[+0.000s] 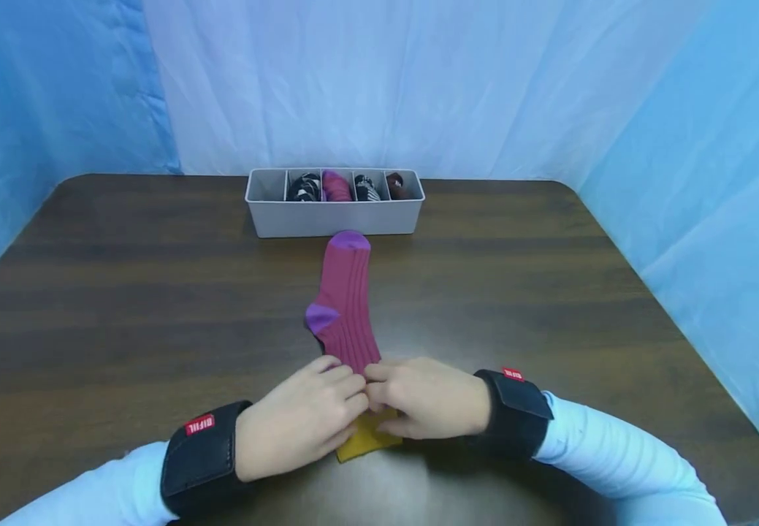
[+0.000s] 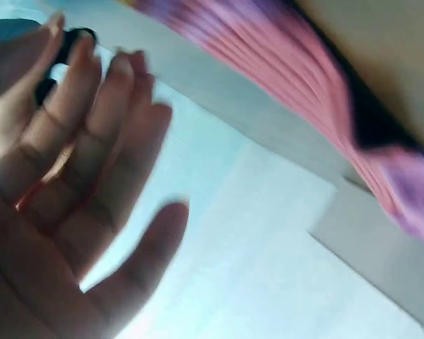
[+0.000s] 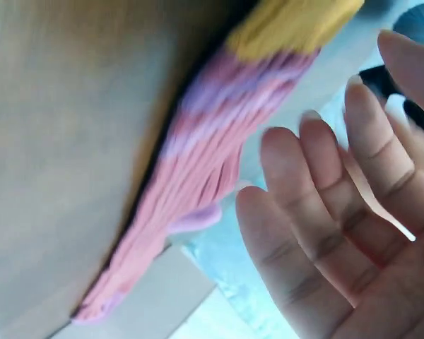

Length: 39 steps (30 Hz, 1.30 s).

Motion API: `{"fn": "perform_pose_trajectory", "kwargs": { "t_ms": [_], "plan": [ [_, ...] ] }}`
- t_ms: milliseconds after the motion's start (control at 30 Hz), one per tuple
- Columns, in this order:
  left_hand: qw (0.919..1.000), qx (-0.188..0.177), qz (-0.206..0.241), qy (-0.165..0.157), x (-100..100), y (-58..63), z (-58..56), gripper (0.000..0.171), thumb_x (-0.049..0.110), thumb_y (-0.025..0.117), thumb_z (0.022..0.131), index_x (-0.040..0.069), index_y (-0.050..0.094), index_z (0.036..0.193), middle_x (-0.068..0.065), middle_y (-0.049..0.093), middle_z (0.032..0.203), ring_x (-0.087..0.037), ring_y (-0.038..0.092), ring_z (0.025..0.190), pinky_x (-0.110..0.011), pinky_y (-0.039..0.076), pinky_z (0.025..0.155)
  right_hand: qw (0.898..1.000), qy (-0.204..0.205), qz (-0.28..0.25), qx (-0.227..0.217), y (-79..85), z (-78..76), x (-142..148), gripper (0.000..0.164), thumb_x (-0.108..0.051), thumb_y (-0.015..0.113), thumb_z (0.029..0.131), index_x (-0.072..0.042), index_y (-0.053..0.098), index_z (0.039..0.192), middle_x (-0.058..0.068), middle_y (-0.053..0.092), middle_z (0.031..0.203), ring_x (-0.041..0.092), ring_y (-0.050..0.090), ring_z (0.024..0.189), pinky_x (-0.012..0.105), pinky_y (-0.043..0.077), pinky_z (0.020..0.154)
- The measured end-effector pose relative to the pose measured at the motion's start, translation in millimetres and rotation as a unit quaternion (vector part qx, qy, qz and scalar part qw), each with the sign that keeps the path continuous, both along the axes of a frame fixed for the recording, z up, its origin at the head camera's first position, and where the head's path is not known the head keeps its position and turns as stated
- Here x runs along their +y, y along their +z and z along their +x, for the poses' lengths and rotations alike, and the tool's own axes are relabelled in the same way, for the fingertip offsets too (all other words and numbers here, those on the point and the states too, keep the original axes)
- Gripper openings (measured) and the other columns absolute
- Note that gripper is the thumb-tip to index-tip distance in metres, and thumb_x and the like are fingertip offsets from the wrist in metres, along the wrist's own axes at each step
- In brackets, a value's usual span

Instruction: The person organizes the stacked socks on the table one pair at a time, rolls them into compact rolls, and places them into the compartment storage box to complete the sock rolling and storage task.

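A ribbed magenta sock (image 1: 351, 292) with purple toe and heel and a yellow cuff (image 1: 367, 437) lies stretched out on the table, toe pointing away from me. Over its leg and cuff are my left hand (image 1: 307, 416) and my right hand (image 1: 428, 398), fingertips close together, hiding part of it. In the left wrist view the left hand (image 2: 78, 176) has loosely bent fingers with nothing between them, beside the sock (image 2: 268, 63). The right wrist view likewise shows the right hand (image 3: 332, 205) with relaxed, spread fingers, apart from the sock (image 3: 191, 148).
Just beyond the toe stands a grey divided box (image 1: 333, 220). Rolled socks sit in its compartments: a black-and-white one (image 1: 304, 188), a magenta one (image 1: 336, 186), a striped one (image 1: 367, 188) and a brown one (image 1: 397, 185). Blue curtains (image 1: 418, 80) surround the dark wooden table (image 1: 155, 292).
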<state>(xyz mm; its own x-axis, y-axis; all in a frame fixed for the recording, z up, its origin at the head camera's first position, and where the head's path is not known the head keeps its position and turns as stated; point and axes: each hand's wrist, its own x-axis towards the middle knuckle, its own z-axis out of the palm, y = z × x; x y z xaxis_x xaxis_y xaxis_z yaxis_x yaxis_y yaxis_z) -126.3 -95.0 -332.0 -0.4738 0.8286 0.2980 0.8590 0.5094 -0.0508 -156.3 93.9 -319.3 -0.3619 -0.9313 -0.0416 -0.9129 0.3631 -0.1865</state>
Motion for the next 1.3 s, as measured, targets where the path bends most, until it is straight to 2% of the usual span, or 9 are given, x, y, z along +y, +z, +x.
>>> {"fn": "perform_pose_trajectory", "kwargs": {
  "t_ms": [133,267,500,633,800,967,1033,1133,1300],
  "plan": [
    [0.9988,-0.01,-0.048,-0.003,3,-7.5,11.0,0.024,0.039,0.064,0.07,0.017,0.058,0.079,0.008,0.052,0.073,-0.006,0.046,0.07,-0.023,0.036,0.069,0.999,-0.002,0.023,-0.025,-4.4,2.0,4,0.021,-0.035,0.065,0.072,-0.018,0.056,0.08,-0.009,0.047,0.074,0.0,0.039,0.065,0.008,0.032,0.056],
    [0.9957,-0.017,-0.09,0.012,2,-11.0,11.1,0.032,0.045,0.065,0.067,0.017,0.057,0.078,0.008,0.047,0.071,-0.007,0.042,0.067,-0.022,0.032,0.062,0.998,-0.02,0.038,-0.049,-9.3,1.5,8,0.028,-0.041,0.066,0.068,-0.02,0.056,0.083,-0.01,0.048,0.081,-0.001,0.041,0.068,0.01,0.035,0.06],
    [0.9985,-0.026,-0.048,0.004,-4,-13.2,6.3,0.01,0.026,0.06,0.071,0.017,0.056,0.074,0.008,0.047,0.068,-0.006,0.044,0.064,-0.02,0.033,0.059,0.998,-0.026,0.046,-0.036,-14.1,0.6,7,0.031,-0.041,0.07,0.063,-0.021,0.055,0.081,-0.012,0.046,0.082,-0.002,0.042,0.07,0.011,0.035,0.061],
    [0.9966,-0.073,-0.039,0.002,-9,-9.5,2.4,0.009,0.025,0.057,0.076,0.017,0.06,0.077,0.009,0.049,0.069,-0.005,0.044,0.066,-0.019,0.032,0.059,0.998,-0.022,0.053,-0.027,-14.0,-1.0,4,0.029,-0.04,0.069,0.064,-0.02,0.055,0.079,-0.011,0.047,0.08,-0.001,0.042,0.069,0.011,0.035,0.06],
    [0.9921,-0.12,-0.035,0.007,-13,-7.7,-4.0,0.009,0.023,0.054,0.079,0.017,0.06,0.077,0.01,0.048,0.068,-0.003,0.042,0.064,-0.02,0.035,0.06,0.999,-0.006,0.036,-0.026,-11.7,-5.6,5,0.012,-0.029,0.063,0.073,-0.019,0.059,0.077,-0.012,0.053,0.078,-0.001,0.044,0.066,0.012,0.038,0.062],
    [0.9872,-0.154,-0.003,0.039,-15,-8.8,-9.9,0.007,0.023,0.057,0.078,0.017,0.054,0.075,0.012,0.043,0.063,-0.002,0.037,0.058,-0.019,0.034,0.057,0.999,-0.006,0.027,-0.027,-9.3,-11.3,5,0.009,-0.023,0.056,0.079,-0.018,0.057,0.073,-0.012,0.052,0.074,0.0,0.043,0.062,0.014,0.037,0.06],
    [0.9871,-0.151,0.012,0.051,-15,-10.9,-11.7,0.011,0.022,0.059,0.077,0.017,0.048,0.076,0.011,0.04,0.061,-0.003,0.036,0.055,-0.019,0.032,0.055,0.999,-0.015,0.032,-0.029,-9.1,-13.0,4,0.009,-0.024,0.055,0.08,-0.017,0.056,0.073,-0.011,0.051,0.072,0.001,0.042,0.061,0.014,0.036,0.059],
    [0.9903,-0.124,0.028,0.054,-15,-13.8,-12.8,0.016,0.017,0.06,0.076,0.016,0.045,0.082,0.01,0.041,0.063,-0.004,0.036,0.055,-0.018,0.031,0.054,0.999,-0.028,0.026,-0.028,-10.5,-15.2,3,0.007,-0.023,0.055,0.08,-0.017,0.057,0.077,-0.011,0.052,0.07,0.001,0.043,0.059,0.014,0.037,0.059],
    [0.9966,-0.067,0.02,0.042,-14,-16.4,-12.7,0.013,0.012,0.059,0.075,0.018,0.056,0.086,0.007,0.048,0.077,-0.006,0.042,0.067,-0.019,0.034,0.056,0.999,-0.049,0.001,-0.006,-15.0,-20.6,1,0.007,-0.023,0.059,0.078,-0.016,0.057,0.077,-0.009,0.052,0.067,0.001,0.042,0.055,0.014,0.035,0.057]
  ]
}}
